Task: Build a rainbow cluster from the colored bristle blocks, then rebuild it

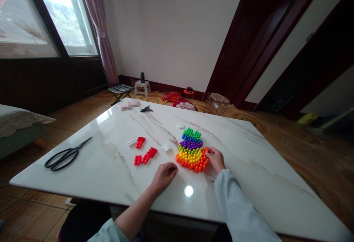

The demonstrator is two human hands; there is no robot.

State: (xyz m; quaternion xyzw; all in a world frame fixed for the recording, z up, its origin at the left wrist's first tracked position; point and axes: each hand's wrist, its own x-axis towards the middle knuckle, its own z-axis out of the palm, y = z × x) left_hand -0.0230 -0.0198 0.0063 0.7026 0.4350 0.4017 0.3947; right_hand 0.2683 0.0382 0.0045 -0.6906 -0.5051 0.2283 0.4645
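A beaded piece lies on the white marbled table, banded green, blue, purple, yellow and orange from back to front. My right hand touches its right orange edge, fingers closed on the orange beads. Just left of the piece, my left hand rests near the table surface with its fingers curled together; what they hold, if anything, is too small to make out. Several red pieces lie left of centre, with white pieces beside them and another white bit behind the beads.
Black-handled scissors lie at the table's left side. Dark pliers and a blurred packet sit near the far edge. Beyond the table stand a folding stool, a white stool and a round stool.
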